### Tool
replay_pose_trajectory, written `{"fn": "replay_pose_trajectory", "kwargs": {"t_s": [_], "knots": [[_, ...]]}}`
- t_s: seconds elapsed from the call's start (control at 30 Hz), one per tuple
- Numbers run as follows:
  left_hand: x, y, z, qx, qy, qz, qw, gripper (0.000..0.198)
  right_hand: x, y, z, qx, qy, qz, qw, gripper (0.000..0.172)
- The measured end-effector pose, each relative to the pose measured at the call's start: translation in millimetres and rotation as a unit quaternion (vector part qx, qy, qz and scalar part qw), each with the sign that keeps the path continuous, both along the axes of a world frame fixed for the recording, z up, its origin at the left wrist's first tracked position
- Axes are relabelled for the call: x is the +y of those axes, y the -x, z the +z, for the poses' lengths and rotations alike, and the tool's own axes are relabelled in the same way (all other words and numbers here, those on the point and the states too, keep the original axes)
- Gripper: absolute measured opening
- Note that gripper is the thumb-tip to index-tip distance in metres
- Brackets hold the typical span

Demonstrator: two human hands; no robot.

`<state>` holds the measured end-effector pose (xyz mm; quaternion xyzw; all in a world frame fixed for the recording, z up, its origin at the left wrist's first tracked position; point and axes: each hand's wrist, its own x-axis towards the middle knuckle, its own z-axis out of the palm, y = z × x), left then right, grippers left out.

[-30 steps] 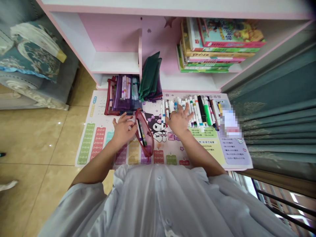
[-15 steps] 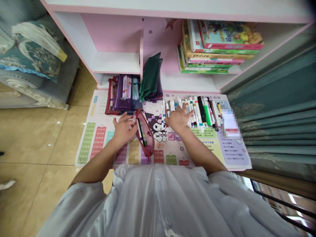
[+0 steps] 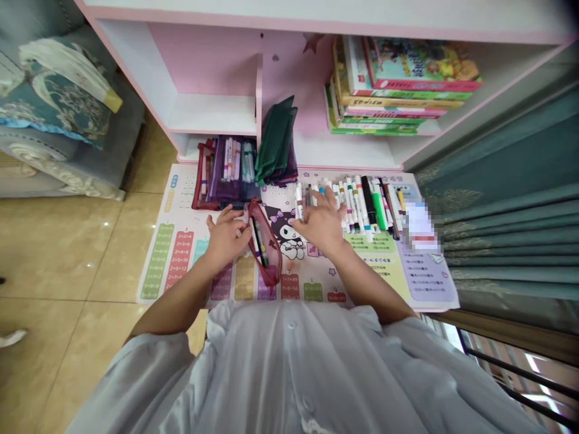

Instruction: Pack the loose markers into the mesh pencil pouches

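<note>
My left hand [image 3: 227, 237] pinches the near-left edge of a red mesh pencil pouch [image 3: 272, 260] between thumb and fingers. The pouch gapes, with a few markers [image 3: 259, 241] lying inside it. Over the left end of a row of markers [image 3: 357, 205], my right hand [image 3: 320, 224] rests with its fingers spread. Its fingertips reach onto white-barrelled markers, partly covering them. Beside its thumb stands a brown-banded marker [image 3: 299, 202]. Thicker black [image 3: 368, 200] and green [image 3: 377, 208] markers lie further right in the row.
Filled mesh pouches [image 3: 225, 172] lie at the back left, next to a stack of dark green mesh pouches [image 3: 277, 140]. Books [image 3: 398, 90] are piled on the shelf behind. A blurred-out phone-like object [image 3: 422, 226] lies right of the markers on the printed desk mat [image 3: 436, 289].
My right hand has slid slightly left along the marker row, covering the markers at its left end more. My left hand and the red pouch stay nearly where they were.
</note>
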<state>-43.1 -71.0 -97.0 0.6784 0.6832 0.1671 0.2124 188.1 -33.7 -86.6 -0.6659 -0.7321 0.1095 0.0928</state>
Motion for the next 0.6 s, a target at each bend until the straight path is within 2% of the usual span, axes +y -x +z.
{"fn": "replay_pose_trajectory", "kwargs": {"t_s": [0.1, 0.2, 0.4, 0.6], "knots": [[0, 0, 0.0, -0.001, 0.000, -0.003, 1.000, 0.023, -19, 13, 14.0, 0.069, -0.005, 0.043, 0.997, 0.019], [-1, 0, -0.1, 0.001, -0.005, -0.006, 1.000, 0.023, -35, 26, 17.9, 0.101, -0.004, 0.104, 0.989, 0.015], [-1, 0, 0.9, -0.003, -0.008, -0.009, 1.000, 0.023, -45, 45, 6.6, 0.105, 0.021, 0.168, 0.980, 0.009], [0, 0, 2.6, 0.002, -0.004, -0.007, 1.000, 0.023, -41, 57, -2.4, 0.067, 0.046, 0.189, 0.979, 0.015]]}}
